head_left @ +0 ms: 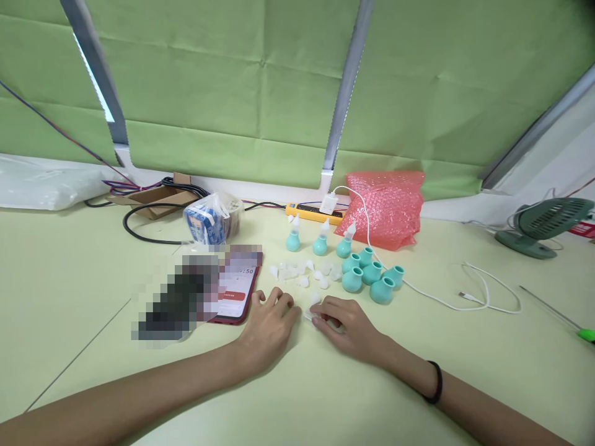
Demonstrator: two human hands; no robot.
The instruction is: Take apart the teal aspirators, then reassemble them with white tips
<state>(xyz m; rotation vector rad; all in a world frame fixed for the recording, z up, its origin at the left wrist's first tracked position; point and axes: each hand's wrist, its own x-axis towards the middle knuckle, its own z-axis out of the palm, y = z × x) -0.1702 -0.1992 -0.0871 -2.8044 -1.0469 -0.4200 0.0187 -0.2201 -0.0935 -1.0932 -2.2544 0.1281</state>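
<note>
The person's R hand [349,326] has its thumb & fingers closed on a small clear piece [307,314], low on the pale green table [325,402], abt in the middle. A black band [436,383] is round the R wrist. The L hand [269,331] is just beside it, fingers bent; can't tell if they grip anything. A phone [235,297] w/ its screen lit lies next to the L hand. More clear bits [290,270] lie past both hands, in a loose bunch. Behind those, 3 blue-green bulbs w/ clear tips [320,245] stand in a row. To the R, 6 open bulbs [382,290] w/o tips sit close together. A pink bubble bag [383,210] is at the back, nr a yellow power strip [307,213]. A green fan [548,220] is far R.
</note>
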